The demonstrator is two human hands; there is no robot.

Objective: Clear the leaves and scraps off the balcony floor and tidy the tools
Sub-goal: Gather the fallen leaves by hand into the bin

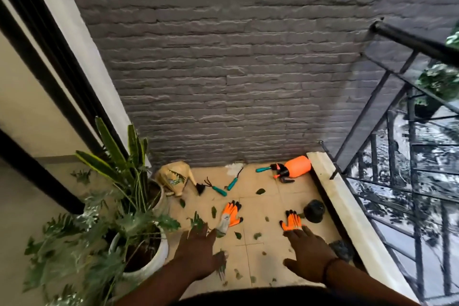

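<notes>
Head view, balcony corner. My left hand (198, 251) and my right hand (309, 253) both reach out over the beige tiled floor (258, 206), fingers spread flat, gripping nothing. Small green leaf scraps (238, 235) lie scattered across the tiles between and ahead of both hands. An orange clawed garden glove with a grey cuff (229, 215) lies just ahead of my left fingertips; a second orange clawed glove (291, 221) lies at my right fingertips, though whether they touch I cannot tell. Farther off, near the grey brick wall (236, 69), lie two teal-handled hand tools (224, 187), an orange spray bottle on its side (296, 167) and a tan printed bag (173, 177). Potted green plants in white pots (139, 218) crowd my left; a black round pot (314, 210) and the pale stone kerb (347, 213) under the black metal railing (397, 131) bound my right.
</notes>
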